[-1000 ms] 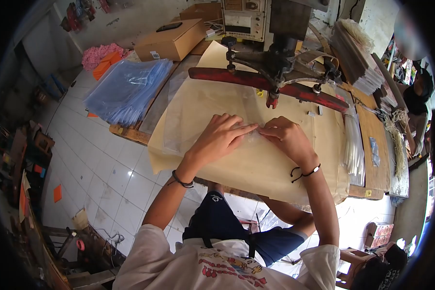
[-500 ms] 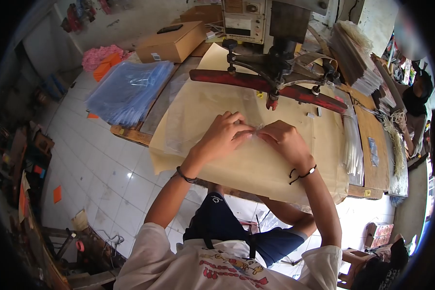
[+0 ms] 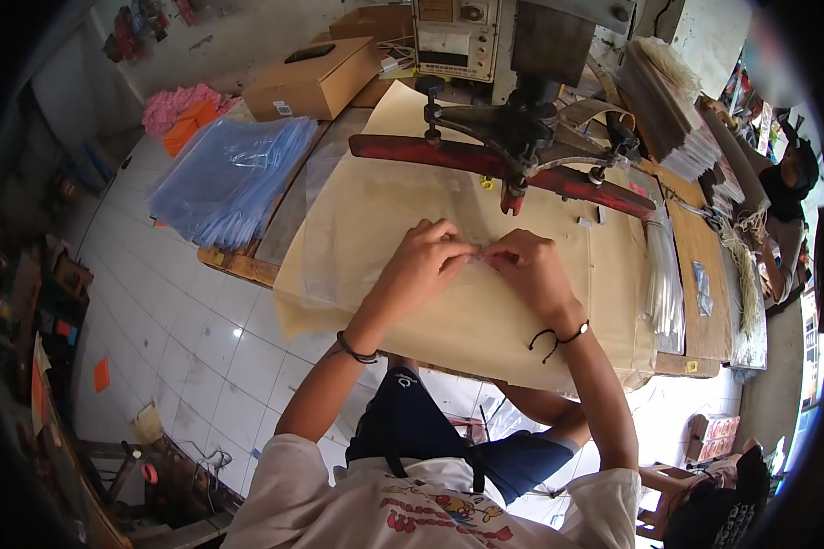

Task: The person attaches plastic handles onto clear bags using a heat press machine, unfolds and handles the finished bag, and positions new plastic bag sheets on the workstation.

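My left hand [image 3: 423, 263] and my right hand [image 3: 533, 267] meet over the middle of the brown paper-covered table [image 3: 485, 343]. The fingertips of both are pinched together, almost touching, on a bit of clear plastic that the fingers mostly hide. It seems to belong to the clear plastic sheet [image 3: 325, 261] lying flat beneath and to the left of my hands. Just beyond my hands, a press with a long red bar [image 3: 430, 152] hangs raised over the table. Small yellow pieces [image 3: 486, 182] and small grey pieces [image 3: 584, 221] lie on the paper.
A stack of bluish clear plastic sheets [image 3: 229, 174] sits at the left, near a cardboard box [image 3: 311, 80] with a phone on top. Clear plastic strips [image 3: 664, 284] lie along the right side. Another person [image 3: 787, 174] is at the far right.
Both hands stay pinched at nearly the same spot, with only slight finger movement. The whole view has shifted a little to the left.
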Tool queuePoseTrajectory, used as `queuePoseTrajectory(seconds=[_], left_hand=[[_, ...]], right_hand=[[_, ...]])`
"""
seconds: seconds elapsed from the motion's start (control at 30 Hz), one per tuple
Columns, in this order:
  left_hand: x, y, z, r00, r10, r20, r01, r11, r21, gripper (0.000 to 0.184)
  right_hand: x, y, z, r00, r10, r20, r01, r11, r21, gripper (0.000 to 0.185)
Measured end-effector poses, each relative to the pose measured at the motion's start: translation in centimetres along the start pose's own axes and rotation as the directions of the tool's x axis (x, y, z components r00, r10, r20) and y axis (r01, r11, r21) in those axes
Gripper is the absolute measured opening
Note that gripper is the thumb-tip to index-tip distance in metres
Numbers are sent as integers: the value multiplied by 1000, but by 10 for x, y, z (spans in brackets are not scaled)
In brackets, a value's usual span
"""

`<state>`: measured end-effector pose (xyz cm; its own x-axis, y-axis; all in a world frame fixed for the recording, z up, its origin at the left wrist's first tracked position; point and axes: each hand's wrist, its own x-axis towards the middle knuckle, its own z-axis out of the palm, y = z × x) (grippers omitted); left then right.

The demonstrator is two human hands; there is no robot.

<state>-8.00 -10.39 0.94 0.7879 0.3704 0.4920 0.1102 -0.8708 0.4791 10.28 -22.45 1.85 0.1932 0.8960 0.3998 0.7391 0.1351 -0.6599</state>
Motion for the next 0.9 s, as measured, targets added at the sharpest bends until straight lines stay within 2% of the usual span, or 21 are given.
queuePoseTrajectory(seconds=[0.13, 0.23, 0.33, 0.43, 0.53, 0.6, 0.63, 0.67, 0.7, 0.77, 0.8, 0.87, 0.9], left_hand=[[-1, 3, 0, 1000, 2, -9, -2, 998, 65, 19], [-3, 5, -1, 1000, 3, 14, -5, 989, 151, 20], [-28, 1, -10, 986, 156, -52, -123, 909, 399, 21], [-72, 11, -55, 996, 53, -78, -1, 836, 549, 23], [-111, 7, -95, 979, -81, -187, 165, 853, 495, 22], [-121, -8, -106, 962, -212, -172, 252, 934, 253, 21], [-125, -14, -109, 948, -279, -152, 298, 947, 121, 20], [-121, -20, -112, 965, -193, -178, 217, 968, 128, 17], [-116, -25, -118, 952, -287, -108, 294, 954, 59, 17], [-103, -36, -129, 895, -444, 44, 446, 893, -67, 16], [-96, -42, -134, 890, -444, 99, 452, 888, -86, 15], [-87, -52, -140, 873, -440, 211, 470, 874, -123, 14], [-86, -54, -140, 879, -426, 215, 457, 881, -125, 13]], right_hand=[[0, -8, -5, 987, -148, 56, 156, 969, -189, 15], [2, -10, -7, 980, -129, 152, 168, 945, -280, 17], [-1, -18, -12, 971, -127, 202, 187, 931, -315, 20], [-8, -24, -16, 971, -130, 203, 188, 936, -298, 21], [-7, -31, -14, 987, -43, 154, 87, 952, -294, 20], [-4, -43, -5, 993, 49, 108, -13, 949, -314, 21], [-1, -44, -1, 992, 41, 123, 11, 916, -402, 21], [2, -43, 4, 990, 35, 135, 36, 873, -487, 21], [5, -44, 6, 989, 29, 146, 60, 820, -570, 21], [9, -57, 12, 973, -206, 101, 218, 684, -697, 21], [13, -65, 16, 941, -325, 94, 280, 593, -755, 21], [22, -78, 30, 880, -423, 216, 460, 646, -609, 24], [25, -84, 39, 841, -471, 267, 537, 664, -520, 25]])
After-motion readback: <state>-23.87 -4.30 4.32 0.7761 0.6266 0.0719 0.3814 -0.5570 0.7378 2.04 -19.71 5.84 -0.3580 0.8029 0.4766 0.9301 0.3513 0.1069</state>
